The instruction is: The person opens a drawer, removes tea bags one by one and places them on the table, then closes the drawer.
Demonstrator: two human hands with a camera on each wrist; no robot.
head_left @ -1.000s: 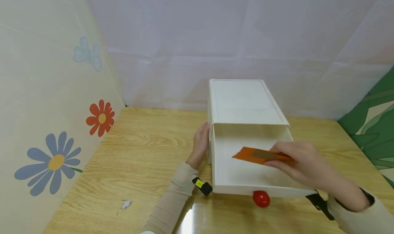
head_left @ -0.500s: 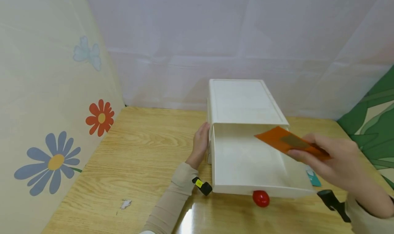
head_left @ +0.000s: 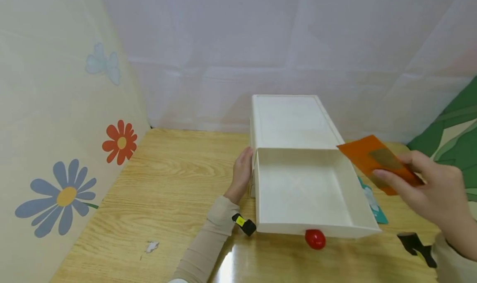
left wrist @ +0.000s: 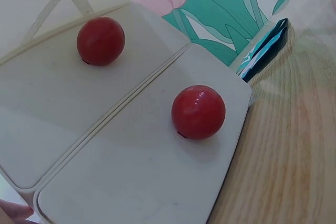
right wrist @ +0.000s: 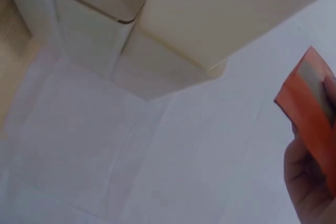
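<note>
A white drawer box (head_left: pixel 290 119) stands on the wooden table (head_left: pixel 175 183) with its lower drawer (head_left: pixel 302 188) pulled out and nothing showing inside. My left hand (head_left: pixel 243 173) rests with straight fingers against the box's left side. My right hand (head_left: pixel 425 192) pinches an orange packet (head_left: pixel 374 159) in the air, just right of the drawer's right wall. In the right wrist view the orange packet (right wrist: pixel 311 111) sits between my thumb and fingers (right wrist: pixel 307 182). The left wrist view shows two drawer fronts with a red knob (left wrist: pixel 198 112) on the lower and another (left wrist: pixel 100 41) on the upper.
A teal packet (head_left: pixel 372 202) lies on the table right of the drawer, also visible in the left wrist view as a teal packet (left wrist: pixel 262 51). The drawer's red knob (head_left: pixel 315 238) points toward me. A flowered wall (head_left: pixel 67 150) bounds the left, a white curtain (head_left: pixel 298 47) the back.
My right hand has lifted the orange packet out of the drawer and carried it up and to the right, uncovering the teal packet. The left hand and box have not moved.
</note>
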